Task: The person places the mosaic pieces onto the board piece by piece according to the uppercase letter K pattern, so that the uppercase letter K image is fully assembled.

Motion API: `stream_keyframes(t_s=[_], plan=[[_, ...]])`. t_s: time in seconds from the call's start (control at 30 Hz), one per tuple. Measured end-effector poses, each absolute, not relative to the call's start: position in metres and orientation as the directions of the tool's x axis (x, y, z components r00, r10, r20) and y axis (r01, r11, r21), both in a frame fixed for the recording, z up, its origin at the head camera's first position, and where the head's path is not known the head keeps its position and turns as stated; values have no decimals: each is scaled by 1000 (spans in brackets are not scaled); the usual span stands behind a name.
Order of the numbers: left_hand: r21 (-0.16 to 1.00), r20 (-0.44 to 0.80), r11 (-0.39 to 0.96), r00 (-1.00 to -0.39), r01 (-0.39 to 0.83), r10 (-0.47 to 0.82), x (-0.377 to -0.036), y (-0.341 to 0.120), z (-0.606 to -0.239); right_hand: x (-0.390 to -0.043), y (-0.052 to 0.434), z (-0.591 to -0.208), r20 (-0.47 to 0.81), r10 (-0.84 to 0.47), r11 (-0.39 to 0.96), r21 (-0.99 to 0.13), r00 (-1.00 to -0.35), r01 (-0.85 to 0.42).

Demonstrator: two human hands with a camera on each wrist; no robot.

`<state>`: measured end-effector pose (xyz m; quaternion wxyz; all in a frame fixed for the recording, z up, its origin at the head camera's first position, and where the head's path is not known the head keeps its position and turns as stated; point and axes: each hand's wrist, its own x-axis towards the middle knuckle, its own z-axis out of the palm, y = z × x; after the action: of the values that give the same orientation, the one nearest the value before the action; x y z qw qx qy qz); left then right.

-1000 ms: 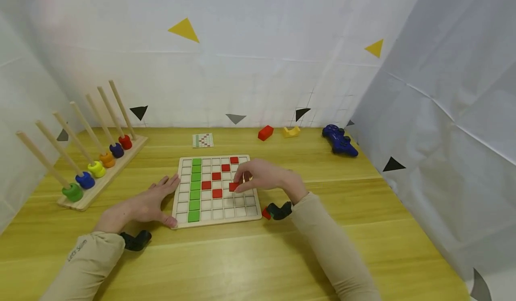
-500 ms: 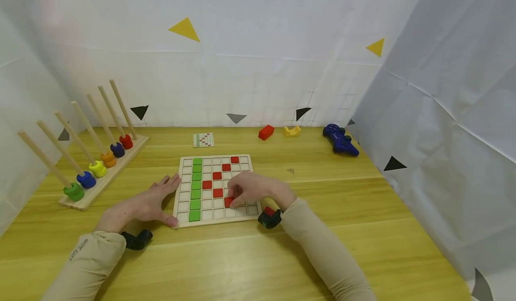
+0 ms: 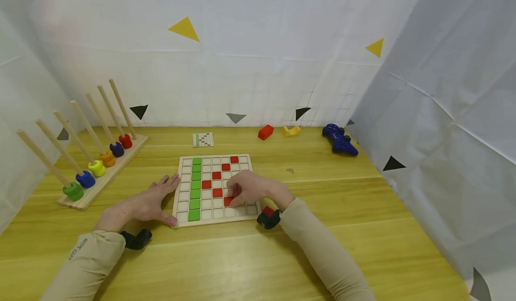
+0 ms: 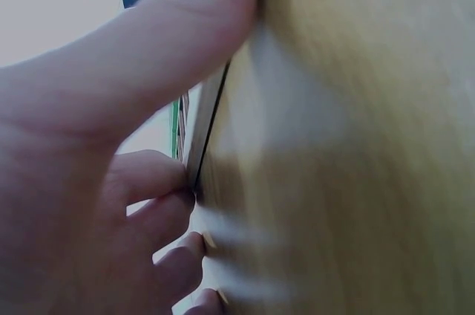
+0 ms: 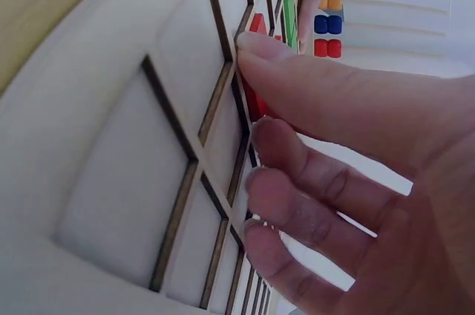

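A wooden grid board [image 3: 225, 221] lies on the table with a full column of green tiles [image 3: 195, 193] and several red tiles in slanting lines. My right hand [image 3: 255, 188] is over its right half, thumb and fingertips pinching a red tile [image 3: 227, 201] in a lower cell. Seen from the right wrist, this red tile [image 5: 256, 99] stands tilted at the grid, between thumb and forefinger. At the board's left edge, my left hand [image 3: 151, 202] rests with fingers spread. Its thumb [image 4: 200, 10] touches the near corner, fingertips the side.
A pegged rack [image 3: 105, 171] with coloured beads stands at left. Behind the board lies a small pattern card [image 3: 203, 139]. A red block [image 3: 265, 132], a yellow arch [image 3: 292, 131] and a blue game controller [image 3: 340, 139] sit farther back. Another red piece [image 3: 268, 210] lies beside my right wrist.
My right hand has moved the red tile toward me and slightly left, to a lower cell; over the last half second it has stayed there. My left hand has not moved.
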<state>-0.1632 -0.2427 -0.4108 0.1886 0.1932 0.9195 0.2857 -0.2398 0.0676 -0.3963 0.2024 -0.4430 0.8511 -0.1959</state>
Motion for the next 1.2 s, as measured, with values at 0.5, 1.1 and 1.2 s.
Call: stream_keyframes(t_s=[0.5, 1.1, 1.2], plan=[[594, -235, 764, -854, 252, 464, -163, -245, -413, -240, 67, -397, -230, -783, 597, -539, -577, -594], [594, -254, 769, -851, 238, 460, -164, -241, -411, -240, 79, -387, -164, -817, 543, -541, -553, -642], [595, -254, 770, -854, 232, 454, -164, -242, -411, -241, 87, -383, -142, -832, 516, -551, -536, -655]])
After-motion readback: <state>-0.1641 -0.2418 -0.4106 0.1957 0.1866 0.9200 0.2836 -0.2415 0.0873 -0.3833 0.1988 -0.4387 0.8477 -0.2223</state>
